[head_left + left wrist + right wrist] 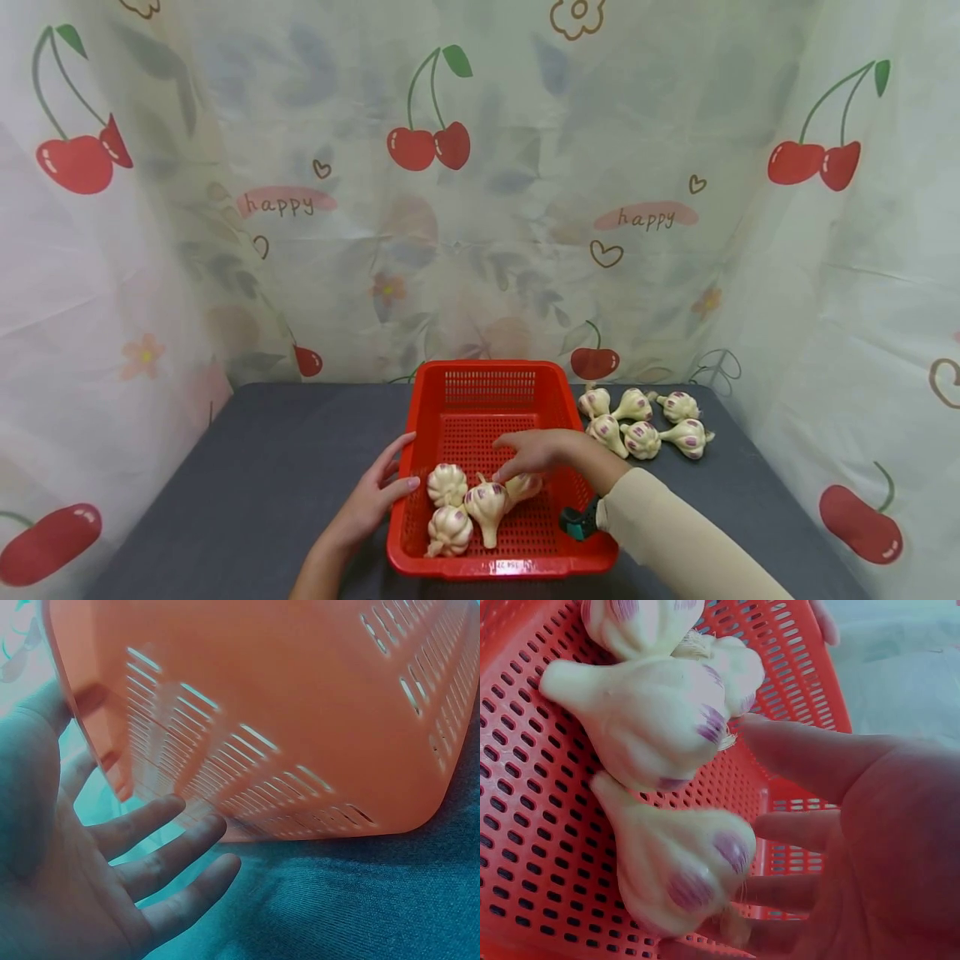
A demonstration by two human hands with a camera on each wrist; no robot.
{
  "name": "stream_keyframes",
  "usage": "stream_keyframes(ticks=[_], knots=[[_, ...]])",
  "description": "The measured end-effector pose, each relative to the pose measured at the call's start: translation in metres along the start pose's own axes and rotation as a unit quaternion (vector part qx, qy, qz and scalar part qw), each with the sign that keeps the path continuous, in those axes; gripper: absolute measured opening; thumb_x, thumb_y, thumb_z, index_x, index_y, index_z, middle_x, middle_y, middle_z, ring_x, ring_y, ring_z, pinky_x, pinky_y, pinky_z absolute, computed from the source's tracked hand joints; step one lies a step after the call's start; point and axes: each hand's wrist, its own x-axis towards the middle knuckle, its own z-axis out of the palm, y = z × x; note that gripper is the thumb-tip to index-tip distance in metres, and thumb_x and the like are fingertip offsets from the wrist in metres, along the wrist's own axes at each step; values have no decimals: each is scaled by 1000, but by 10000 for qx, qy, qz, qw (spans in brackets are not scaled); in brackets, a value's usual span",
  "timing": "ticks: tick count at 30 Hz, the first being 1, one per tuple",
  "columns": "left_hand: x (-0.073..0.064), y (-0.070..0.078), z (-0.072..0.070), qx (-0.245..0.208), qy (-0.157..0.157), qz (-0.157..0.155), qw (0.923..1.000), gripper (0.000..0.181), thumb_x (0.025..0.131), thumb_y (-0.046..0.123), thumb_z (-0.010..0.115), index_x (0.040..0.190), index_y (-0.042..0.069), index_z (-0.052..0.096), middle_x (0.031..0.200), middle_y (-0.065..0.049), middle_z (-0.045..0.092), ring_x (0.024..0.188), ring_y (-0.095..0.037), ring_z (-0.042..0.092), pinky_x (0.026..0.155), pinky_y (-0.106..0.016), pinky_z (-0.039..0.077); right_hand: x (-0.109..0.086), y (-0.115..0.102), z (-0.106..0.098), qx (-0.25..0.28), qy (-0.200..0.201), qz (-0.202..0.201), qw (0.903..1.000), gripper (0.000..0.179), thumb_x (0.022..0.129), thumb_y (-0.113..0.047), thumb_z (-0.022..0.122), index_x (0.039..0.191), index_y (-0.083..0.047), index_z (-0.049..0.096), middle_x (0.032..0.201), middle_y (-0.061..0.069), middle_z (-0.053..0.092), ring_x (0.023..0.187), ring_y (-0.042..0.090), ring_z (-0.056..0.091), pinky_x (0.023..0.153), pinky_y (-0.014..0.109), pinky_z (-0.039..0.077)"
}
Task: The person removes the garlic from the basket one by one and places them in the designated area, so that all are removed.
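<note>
Several garlic bulbs (449, 531) with purple marks lie grouped in the near-left part of a red perforated basket (502, 568). At the basket's left rim is my left hand (367, 500), its thumb and index finger over the edge. Its other three fingers (172, 859) are spread outside the wall in the left wrist view. My right hand (536, 452) reaches over the right side, fingers spread around the rightmost garlic bulb (682, 870). Its thumb tip is right at the neighbouring bulbs in the right wrist view, and its fingertips are partly hidden behind the nearest bulb.
More garlic bulbs (642, 440) lie in two rows on the dark tabletop (300, 450), right of the basket. A patterned curtain (495, 267) with cherries encloses the back and sides. A dark teal wrist device (579, 523) shows by the right sleeve.
</note>
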Motion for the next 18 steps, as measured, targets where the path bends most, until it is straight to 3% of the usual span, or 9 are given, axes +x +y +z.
stream_keyframes(ticks=[6, 12, 18], knots=[[0, 1, 0, -14, -16, 11, 10000, 64, 97, 20, 59, 153, 23, 27, 145, -27, 36, 123, -42, 48, 86, -51, 52, 8, 2, 0, -510, -85, -84, 9986, 62, 83, -24, 77, 138, -8, 53, 136, 8, 53, 119, 22, 50, 100, 43, 41], [-1, 2, 0, -1, 29, 44, 10000, 64, 95, 21, 60, 152, 22, 29, 145, -26, 37, 124, -42, 47, 86, -51, 52, 12, 0, 2, -335, -326, 285, 9985, 62, 82, -11, 77, 139, -14, 53, 127, 3, 54, 95, 19, 53, 72, 37, 52], [-1, 2, 0, 9, 51, 45, 10000, 64, 95, 20, 61, 151, 23, 30, 145, -26, 37, 124, -42, 46, 86, -51, 52, 13, -1, 5, -320, -540, 490, 9968, 59, 83, -1, 72, 137, -16, 55, 115, -1, 52, 84, 18, 55, 68, 42, 55]])
